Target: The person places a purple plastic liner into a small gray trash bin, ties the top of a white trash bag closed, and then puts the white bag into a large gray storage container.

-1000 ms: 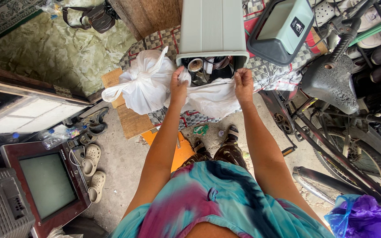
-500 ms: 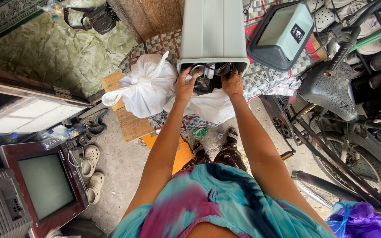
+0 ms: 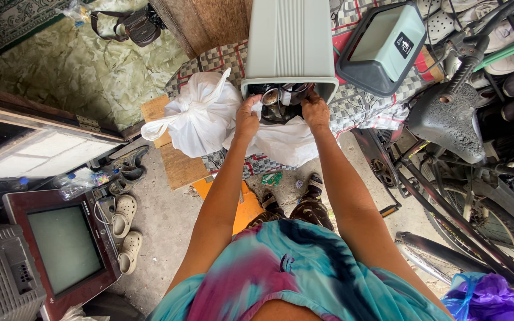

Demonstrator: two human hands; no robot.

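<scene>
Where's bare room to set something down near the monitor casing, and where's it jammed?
Bare concrete floor between the pale clogs and the orange board. The checked cloth right of the grey monitor casing has a free strip before the tilted small monitor. Crowded: left hand and right hand fill the casing's mouth, the white tied bag presses at left, the bicycle blocks the right.

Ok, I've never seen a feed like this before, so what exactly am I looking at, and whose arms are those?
One camera sits on a person's head, looking down their body, so both bare arms are their own. The left hand and right hand reach into the open end of a grey monitor casing lying on a checked cloth, touching the dark parts inside. A knotted white bag sits beside the left hand. An old television stands on the floor; a bicycle is at the right.
</scene>
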